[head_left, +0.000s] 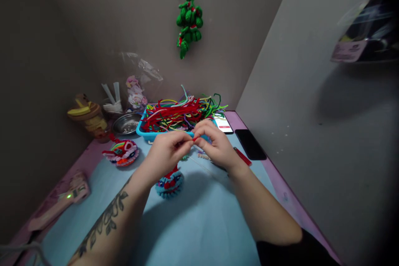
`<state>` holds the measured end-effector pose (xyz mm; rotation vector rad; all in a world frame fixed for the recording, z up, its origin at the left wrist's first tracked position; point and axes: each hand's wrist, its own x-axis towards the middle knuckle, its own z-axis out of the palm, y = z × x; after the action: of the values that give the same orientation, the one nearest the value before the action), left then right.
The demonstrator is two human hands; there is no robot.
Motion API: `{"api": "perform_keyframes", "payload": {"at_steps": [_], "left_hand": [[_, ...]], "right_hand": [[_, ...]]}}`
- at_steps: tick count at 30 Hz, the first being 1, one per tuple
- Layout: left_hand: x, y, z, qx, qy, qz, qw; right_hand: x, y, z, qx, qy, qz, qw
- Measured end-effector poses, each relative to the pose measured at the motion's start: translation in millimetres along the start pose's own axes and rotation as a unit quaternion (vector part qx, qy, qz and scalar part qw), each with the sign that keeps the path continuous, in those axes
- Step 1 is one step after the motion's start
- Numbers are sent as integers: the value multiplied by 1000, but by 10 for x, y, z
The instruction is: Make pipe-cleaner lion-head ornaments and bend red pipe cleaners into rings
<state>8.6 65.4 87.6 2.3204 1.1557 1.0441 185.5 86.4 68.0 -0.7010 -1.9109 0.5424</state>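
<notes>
Grip of the left hand (170, 147) was pinched together on a small red piece (195, 138), and the grip of the right hand (217, 144) was clamped on the same piece from the other side, both hands nearly meeting. The red piece was held over the middle of the bench (279, 188), just before a blue tray (148, 136) heaped with fuzzy stems (183, 113) near the far edge. A light-blue and red fuzzy figure (170, 184) stood below the left hand; whether its red top touched that hand could not be told. A multicoloured fuzzy figure (124, 152) sat toward the left edge, with a metal bowl (126, 124) behind it, near the far left corner. Along the left edge lay a pink handheld tool (64, 205) showing a green light. Toward the far right corner lay a lit phone (225, 124), then a dark phone (251, 144) along the right edge, and a red object (242, 156) between it and the right hand.
</notes>
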Motion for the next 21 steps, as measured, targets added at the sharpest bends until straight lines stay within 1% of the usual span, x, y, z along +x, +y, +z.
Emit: {"api": "perform_keyframes", "payload": {"at_steps": [2,4,6,7,9,11,12,14,16,18,21], "left_hand": [[-13,-9,23,104,38,47,993],[-19,-27,53,180,62,72,979],[-12,-49,81,191,70,74,976],[-3,-59,92,169,69,67,981],[20,-78,107,88,60,28,994],[47,-92,115,-16,38,-33,999],[59,-99,118,-69,28,-67,995],[77,-113,119,-169,12,-126,977],[85,-128,112,-244,5,-170,955],[86,-141,96,-296,0,-196,935],[89,-149,63,-365,-15,-214,906]], "right_hand": [[1,-18,70,27,46,47,997],[2,-19,124,49,79,94,991],[3,-4,146,59,83,120,988],[3,6,145,58,77,126,987],[4,25,134,45,76,130,987],[5,34,126,30,88,135,987],[5,36,127,25,96,137,986],[3,38,134,24,108,135,985],[2,47,137,32,109,124,986],[3,71,121,51,100,110,988],[9,118,62,83,96,81,988]]}}
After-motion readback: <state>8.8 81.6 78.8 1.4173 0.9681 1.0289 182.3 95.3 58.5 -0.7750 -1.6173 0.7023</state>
